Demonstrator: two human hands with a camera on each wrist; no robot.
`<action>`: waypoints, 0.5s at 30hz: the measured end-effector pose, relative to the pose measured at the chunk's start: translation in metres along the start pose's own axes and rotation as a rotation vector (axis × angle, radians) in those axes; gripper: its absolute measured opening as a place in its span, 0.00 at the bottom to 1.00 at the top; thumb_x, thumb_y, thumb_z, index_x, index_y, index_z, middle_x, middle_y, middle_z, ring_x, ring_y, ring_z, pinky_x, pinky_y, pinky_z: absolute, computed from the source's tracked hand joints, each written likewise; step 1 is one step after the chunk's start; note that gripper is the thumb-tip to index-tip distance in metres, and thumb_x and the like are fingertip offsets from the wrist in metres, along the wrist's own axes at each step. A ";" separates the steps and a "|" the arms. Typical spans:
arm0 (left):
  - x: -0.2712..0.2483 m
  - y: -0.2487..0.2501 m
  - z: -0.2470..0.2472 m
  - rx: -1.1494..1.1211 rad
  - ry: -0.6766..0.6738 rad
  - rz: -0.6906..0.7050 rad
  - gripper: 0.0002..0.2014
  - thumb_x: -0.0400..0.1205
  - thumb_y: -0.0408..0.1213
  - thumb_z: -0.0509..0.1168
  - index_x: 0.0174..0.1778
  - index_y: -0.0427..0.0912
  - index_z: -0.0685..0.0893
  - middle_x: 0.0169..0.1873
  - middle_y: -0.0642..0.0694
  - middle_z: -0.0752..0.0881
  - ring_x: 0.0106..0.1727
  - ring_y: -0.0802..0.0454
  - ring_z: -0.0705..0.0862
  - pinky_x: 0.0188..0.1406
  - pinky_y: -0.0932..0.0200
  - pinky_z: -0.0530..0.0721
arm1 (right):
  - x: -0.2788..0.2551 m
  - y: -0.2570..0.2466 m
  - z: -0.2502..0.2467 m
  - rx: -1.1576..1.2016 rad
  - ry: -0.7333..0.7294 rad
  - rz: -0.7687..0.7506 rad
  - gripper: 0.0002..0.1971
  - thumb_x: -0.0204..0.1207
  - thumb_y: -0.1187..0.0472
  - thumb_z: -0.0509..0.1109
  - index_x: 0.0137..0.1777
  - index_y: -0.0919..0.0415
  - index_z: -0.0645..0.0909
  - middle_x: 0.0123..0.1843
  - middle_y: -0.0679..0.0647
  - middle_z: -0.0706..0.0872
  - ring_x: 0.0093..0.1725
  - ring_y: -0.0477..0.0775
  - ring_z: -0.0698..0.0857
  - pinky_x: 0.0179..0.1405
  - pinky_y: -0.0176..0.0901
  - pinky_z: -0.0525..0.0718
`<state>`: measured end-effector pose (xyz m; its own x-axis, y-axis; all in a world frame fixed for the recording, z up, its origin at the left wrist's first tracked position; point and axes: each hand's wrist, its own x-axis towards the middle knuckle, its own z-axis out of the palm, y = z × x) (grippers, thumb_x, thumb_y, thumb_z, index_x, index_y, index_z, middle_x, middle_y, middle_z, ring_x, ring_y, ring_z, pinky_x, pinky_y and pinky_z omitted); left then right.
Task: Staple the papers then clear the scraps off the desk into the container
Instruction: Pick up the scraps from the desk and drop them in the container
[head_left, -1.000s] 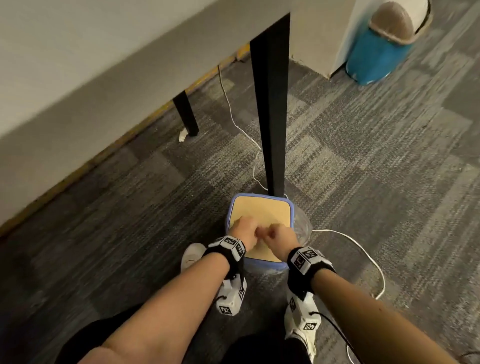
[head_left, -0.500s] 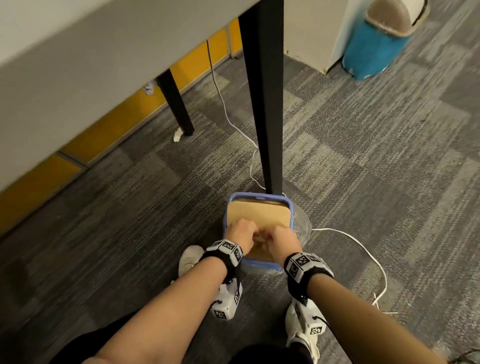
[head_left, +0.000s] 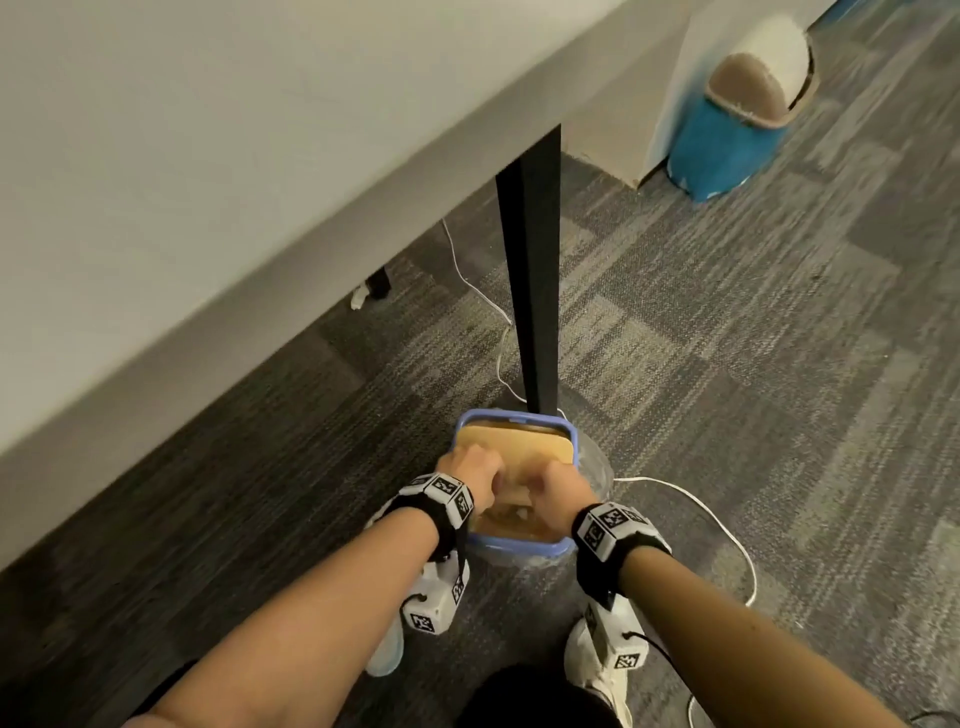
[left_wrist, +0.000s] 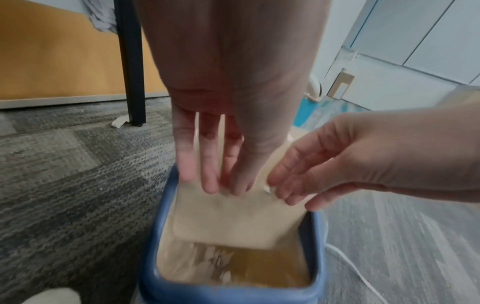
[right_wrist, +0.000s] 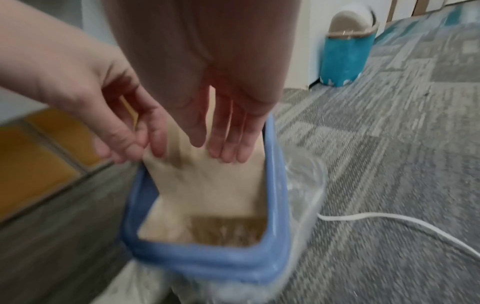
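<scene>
1. The container (head_left: 514, 545), a clear tub with a blue rim, stands on the carpet (head_left: 727, 415) against the foot of a black desk leg (head_left: 535, 291).
2. A tan flap (left_wrist: 233, 222) tilts down into the container's opening. Whether it is a hinged lid or a loose board cannot be told.
3. The left hand (left_wrist: 223, 127) points downward, fingers (left_wrist: 210, 176) straight and slightly spread, their tips on the flap's upper edge.
4. The right hand (right_wrist: 221, 115) is likewise extended, fingers (right_wrist: 228, 148) straight, tips on the flap. Neither hand grasps anything.
5. Pale scraps (left_wrist: 218, 261) lie at the bottom under the flap; blurred, their number is unclear.
6. From the head camera both hands' fingers are hidden behind the knuckles.
7. The desk (head_left: 208, 182) fills the upper left; its top surface is out of view.
8. A white cable (head_left: 717, 519) runs along the carpet, and a blue bin (head_left: 727, 150) stands well apart.
</scene>
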<state>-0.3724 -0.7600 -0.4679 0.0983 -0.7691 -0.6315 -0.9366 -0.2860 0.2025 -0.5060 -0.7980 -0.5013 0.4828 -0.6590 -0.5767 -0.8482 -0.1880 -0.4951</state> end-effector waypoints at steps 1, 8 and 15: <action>-0.006 0.003 -0.011 -0.004 0.015 0.001 0.12 0.77 0.31 0.64 0.52 0.47 0.89 0.60 0.45 0.86 0.63 0.40 0.84 0.61 0.50 0.83 | -0.006 -0.007 -0.012 0.036 0.031 0.002 0.16 0.78 0.67 0.59 0.60 0.60 0.83 0.61 0.59 0.87 0.61 0.61 0.84 0.53 0.42 0.78; -0.097 0.047 -0.104 -0.215 0.217 0.089 0.09 0.74 0.30 0.64 0.45 0.47 0.83 0.51 0.43 0.86 0.54 0.41 0.85 0.52 0.51 0.83 | -0.087 -0.067 -0.104 0.154 0.246 -0.063 0.09 0.74 0.62 0.61 0.41 0.50 0.83 0.50 0.61 0.89 0.53 0.64 0.86 0.49 0.44 0.79; -0.268 0.103 -0.153 -0.358 0.491 0.302 0.05 0.80 0.42 0.64 0.46 0.45 0.81 0.38 0.49 0.82 0.46 0.43 0.86 0.39 0.57 0.76 | -0.245 -0.128 -0.190 0.418 0.705 -0.097 0.04 0.77 0.59 0.64 0.44 0.55 0.80 0.49 0.60 0.88 0.51 0.63 0.87 0.57 0.55 0.83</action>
<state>-0.4436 -0.6706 -0.1632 0.0705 -0.9911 -0.1128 -0.7863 -0.1248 0.6051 -0.5568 -0.7509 -0.1731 0.1815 -0.9824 -0.0445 -0.5913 -0.0728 -0.8032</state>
